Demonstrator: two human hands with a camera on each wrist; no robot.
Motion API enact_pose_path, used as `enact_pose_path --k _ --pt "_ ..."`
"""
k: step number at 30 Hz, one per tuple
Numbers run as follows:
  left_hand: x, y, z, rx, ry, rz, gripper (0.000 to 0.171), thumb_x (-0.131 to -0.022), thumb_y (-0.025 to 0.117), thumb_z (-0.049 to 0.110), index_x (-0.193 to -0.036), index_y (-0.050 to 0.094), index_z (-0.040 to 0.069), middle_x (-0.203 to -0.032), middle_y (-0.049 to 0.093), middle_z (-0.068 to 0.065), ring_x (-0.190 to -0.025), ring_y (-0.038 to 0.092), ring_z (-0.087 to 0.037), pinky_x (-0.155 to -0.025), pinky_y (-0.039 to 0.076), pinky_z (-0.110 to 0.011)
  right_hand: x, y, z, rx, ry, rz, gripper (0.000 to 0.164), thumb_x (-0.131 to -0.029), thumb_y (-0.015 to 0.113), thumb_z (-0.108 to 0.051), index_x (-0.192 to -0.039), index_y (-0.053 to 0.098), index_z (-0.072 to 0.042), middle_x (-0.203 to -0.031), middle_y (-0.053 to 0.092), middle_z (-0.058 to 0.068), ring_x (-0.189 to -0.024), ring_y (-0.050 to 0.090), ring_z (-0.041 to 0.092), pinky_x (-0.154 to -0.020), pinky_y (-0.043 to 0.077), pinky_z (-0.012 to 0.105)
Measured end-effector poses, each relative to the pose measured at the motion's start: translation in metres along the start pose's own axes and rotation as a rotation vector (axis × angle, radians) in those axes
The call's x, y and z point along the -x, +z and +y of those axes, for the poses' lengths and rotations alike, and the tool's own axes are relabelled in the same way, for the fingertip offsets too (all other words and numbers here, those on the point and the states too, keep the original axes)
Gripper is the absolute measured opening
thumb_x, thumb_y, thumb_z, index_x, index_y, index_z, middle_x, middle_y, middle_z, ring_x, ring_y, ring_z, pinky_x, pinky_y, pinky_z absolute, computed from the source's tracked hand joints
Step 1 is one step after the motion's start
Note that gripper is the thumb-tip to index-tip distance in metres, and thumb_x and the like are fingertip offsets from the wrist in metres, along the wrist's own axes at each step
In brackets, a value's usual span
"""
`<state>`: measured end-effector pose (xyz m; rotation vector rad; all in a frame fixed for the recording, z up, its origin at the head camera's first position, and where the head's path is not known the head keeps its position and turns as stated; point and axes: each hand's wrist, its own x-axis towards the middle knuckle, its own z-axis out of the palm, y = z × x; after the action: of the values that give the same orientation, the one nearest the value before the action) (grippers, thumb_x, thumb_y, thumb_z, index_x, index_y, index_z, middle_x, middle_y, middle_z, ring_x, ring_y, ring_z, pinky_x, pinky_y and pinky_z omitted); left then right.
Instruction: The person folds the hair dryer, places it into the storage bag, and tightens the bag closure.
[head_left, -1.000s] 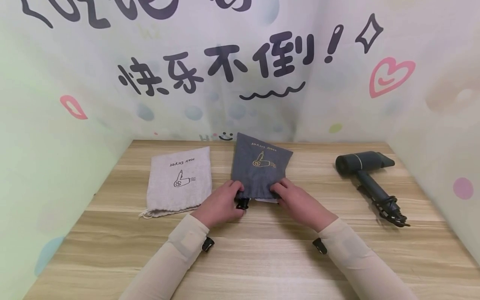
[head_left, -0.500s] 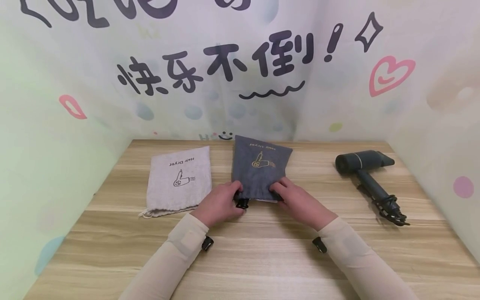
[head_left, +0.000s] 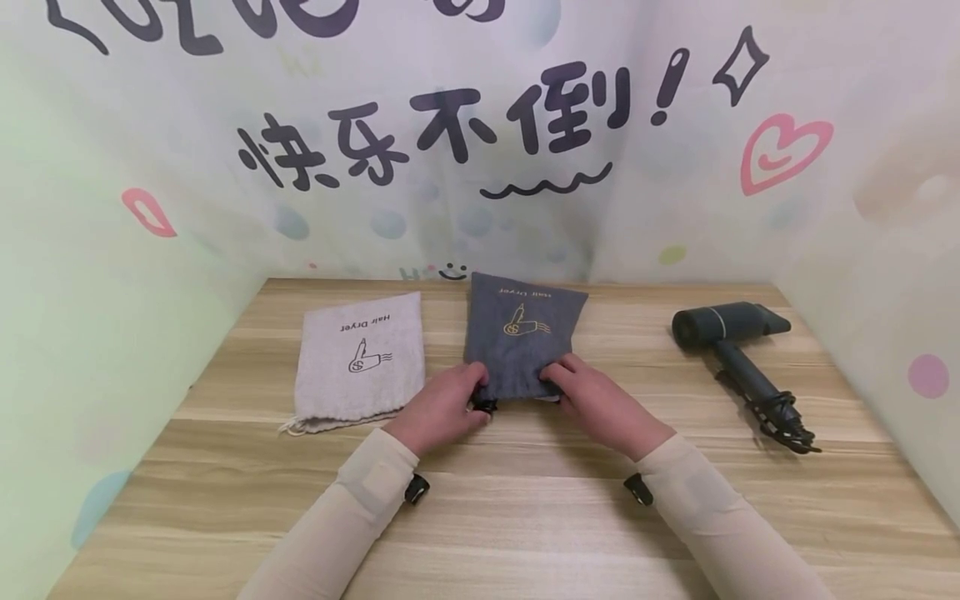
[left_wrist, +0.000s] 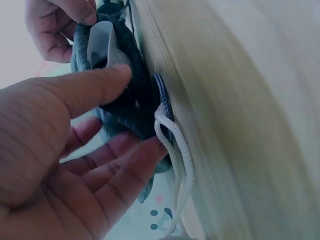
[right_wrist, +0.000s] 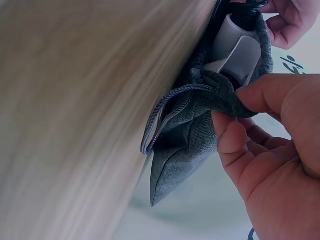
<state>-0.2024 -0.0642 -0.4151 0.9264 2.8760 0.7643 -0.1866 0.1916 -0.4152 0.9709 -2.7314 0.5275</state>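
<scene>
A dark grey drawstring pouch point(head_left: 517, 350), with a gold hair dryer print, lies at the middle of the table with its mouth toward me. Inside it shows a light grey hair dryer point(right_wrist: 240, 60), with its black cord point(head_left: 486, 405) at the mouth by my left hand. My left hand point(head_left: 442, 408) holds the left side of the mouth, its thumb over the opening and its fingers along the outside cloth. At the right side, my right hand point(head_left: 600, 404) pinches the rim between thumb and fingers, seen close in the right wrist view. The pouch hides most of the dryer.
A pale beige drawstring pouch point(head_left: 360, 367) with a black dryer print lies flat on the left. On the right rests a black hair dryer point(head_left: 723, 325), its cord wound round the handle. A printed backdrop point(head_left: 420, 225) stands behind the wooden table point(head_left: 525, 525).
The grey pouch's far edge has come slightly toward me. Less of the black cord and the pale part shows at its mouth. Both hands stay at the rim.
</scene>
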Motion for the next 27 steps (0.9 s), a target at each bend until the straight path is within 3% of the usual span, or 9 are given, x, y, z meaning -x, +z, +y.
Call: enact_pose_path --k 4,16,24,27 --pt "0.000 0.002 0.000 0.015 0.000 0.024 0.035 -0.081 0.079 0.015 -0.107 0.057 0.011 -0.092 0.059 -0.001 -0.083 0.056 -0.017 -0.077 0.049 -0.035 0.000 0.002 0.001 0.003 -0.003 0.013 0.032 -0.083 0.067 0.011 -0.111 0.062 -0.003 -0.106 0.056 0.010 -0.088 0.062 0.022 -0.076 0.055 0.036" --pt "0.000 0.004 -0.001 0.022 0.004 0.061 0.018 -0.083 0.079 0.011 -0.092 0.063 0.012 -0.078 0.059 0.001 -0.071 0.053 -0.012 -0.066 0.046 -0.029 -0.002 0.001 0.001 0.001 0.001 0.024 0.031 -0.084 0.064 0.012 -0.111 0.062 -0.002 -0.108 0.057 0.011 -0.091 0.062 0.023 -0.077 0.055 0.036" --pt "-0.002 0.001 0.007 -0.051 -0.043 0.037 0.036 -0.084 0.078 0.034 -0.109 0.063 0.011 -0.103 0.055 0.000 -0.085 0.058 -0.017 -0.080 0.051 -0.034 -0.002 0.000 0.001 -0.008 0.022 0.002 0.030 -0.085 0.064 0.010 -0.113 0.062 -0.003 -0.110 0.057 0.011 -0.094 0.062 0.023 -0.080 0.054 0.036" --pt "-0.005 0.002 0.009 -0.054 -0.051 0.074 0.030 -0.089 0.073 0.032 -0.109 0.065 0.012 -0.104 0.054 -0.001 -0.086 0.058 -0.019 -0.079 0.050 -0.036 -0.002 0.000 0.001 -0.006 0.017 0.005 0.030 -0.085 0.064 0.010 -0.113 0.062 -0.003 -0.110 0.057 0.011 -0.094 0.062 0.023 -0.080 0.054 0.036"
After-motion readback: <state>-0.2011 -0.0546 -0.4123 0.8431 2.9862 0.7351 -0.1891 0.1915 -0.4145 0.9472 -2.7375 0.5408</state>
